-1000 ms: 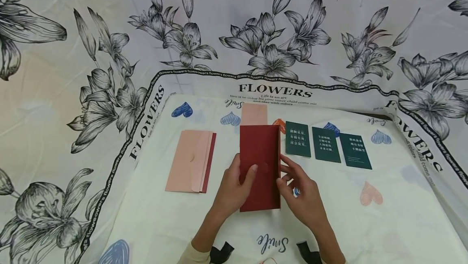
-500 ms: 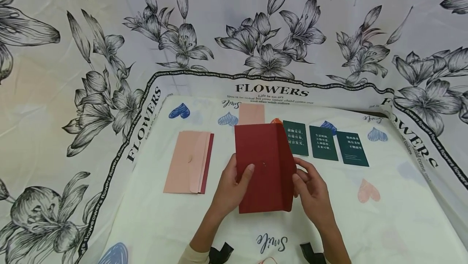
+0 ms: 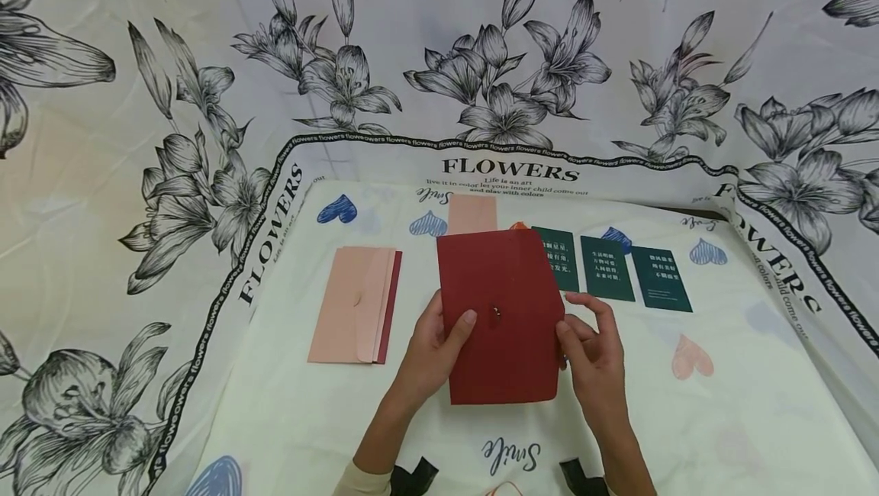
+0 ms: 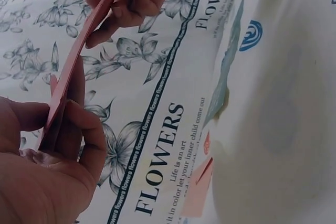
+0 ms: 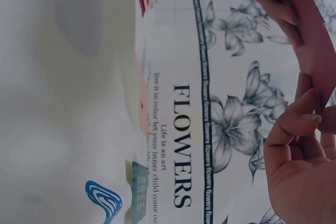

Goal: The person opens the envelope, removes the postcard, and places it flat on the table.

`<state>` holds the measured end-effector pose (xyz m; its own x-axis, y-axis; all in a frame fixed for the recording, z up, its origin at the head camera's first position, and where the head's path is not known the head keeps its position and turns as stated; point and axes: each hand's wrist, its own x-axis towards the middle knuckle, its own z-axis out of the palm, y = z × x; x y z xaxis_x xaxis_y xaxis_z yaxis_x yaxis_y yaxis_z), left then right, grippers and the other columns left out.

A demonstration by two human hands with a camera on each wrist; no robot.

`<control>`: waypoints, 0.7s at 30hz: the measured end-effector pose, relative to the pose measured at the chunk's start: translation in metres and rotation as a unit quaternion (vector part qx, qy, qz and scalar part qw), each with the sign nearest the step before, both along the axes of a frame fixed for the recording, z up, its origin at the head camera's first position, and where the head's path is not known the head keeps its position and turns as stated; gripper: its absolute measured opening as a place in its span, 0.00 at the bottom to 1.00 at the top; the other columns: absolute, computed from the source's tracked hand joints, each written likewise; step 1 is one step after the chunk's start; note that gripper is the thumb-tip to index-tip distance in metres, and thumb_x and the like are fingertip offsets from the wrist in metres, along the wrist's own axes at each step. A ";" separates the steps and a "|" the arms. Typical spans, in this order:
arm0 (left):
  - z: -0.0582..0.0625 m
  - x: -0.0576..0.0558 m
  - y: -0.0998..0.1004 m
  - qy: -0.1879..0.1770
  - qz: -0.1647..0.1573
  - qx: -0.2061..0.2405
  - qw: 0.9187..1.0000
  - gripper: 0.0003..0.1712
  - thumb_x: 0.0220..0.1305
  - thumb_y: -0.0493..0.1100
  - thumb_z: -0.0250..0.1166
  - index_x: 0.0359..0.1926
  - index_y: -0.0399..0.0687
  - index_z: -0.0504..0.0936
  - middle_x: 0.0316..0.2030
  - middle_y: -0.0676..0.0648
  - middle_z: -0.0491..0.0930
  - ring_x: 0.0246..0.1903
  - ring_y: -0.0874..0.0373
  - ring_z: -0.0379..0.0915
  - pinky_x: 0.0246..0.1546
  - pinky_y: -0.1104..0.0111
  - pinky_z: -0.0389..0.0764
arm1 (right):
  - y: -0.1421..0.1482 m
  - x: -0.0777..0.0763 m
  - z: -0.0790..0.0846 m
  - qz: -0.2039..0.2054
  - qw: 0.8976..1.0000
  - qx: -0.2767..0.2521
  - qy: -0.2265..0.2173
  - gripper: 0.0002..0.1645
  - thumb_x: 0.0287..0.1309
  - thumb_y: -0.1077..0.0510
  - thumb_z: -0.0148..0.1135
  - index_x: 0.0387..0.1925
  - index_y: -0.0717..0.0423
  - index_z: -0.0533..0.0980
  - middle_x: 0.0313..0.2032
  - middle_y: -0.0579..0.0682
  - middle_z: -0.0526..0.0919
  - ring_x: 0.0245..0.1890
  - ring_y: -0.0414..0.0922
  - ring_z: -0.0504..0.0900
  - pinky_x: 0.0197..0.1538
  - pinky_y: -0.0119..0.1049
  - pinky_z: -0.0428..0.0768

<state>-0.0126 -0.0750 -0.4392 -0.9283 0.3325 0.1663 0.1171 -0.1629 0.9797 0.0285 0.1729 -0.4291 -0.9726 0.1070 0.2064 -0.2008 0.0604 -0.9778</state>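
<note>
A red paper envelope point(image 3: 504, 351) is held up over the table, its broad face toward the head camera, with a small slit near its middle. My left hand point(image 3: 429, 355) grips its left side, thumb on the front and fingers behind. On the right edge, my right hand point(image 3: 594, 351) pinches the paper between thumb and fingers. The left wrist view shows the envelope point(image 4: 73, 51) almost edge-on and slightly bowed. In the right wrist view, the right hand's fingertips point(image 5: 310, 121) are at the envelope's edge.
Left of the hands lies a stack of pink envelopes point(image 3: 343, 305) with a red one point(image 3: 391, 309) under it. Behind the held envelope is a pink piece point(image 3: 472, 212). Several dark green cards, such as the rightmost card point(image 3: 661, 280), lie in a row on the patterned cloth point(image 3: 755, 404).
The envelope's right-hand part has swung outward to the right, so the red face looks wider and flatter. My right hand moved right with that edge; the left hand keeps its grip.
</note>
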 end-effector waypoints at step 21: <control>0.007 0.010 0.013 0.081 -0.026 -0.060 0.995 0.23 0.84 0.44 0.54 0.73 0.55 0.61 0.59 0.50 0.78 0.57 0.53 0.81 0.53 0.58 0.86 | -0.020 -0.002 -0.006 0.006 0.995 0.089 -0.036 0.05 0.69 0.60 0.69 0.44 0.55 0.85 0.64 0.46 0.74 0.60 0.51 0.73 0.51 0.37 0.86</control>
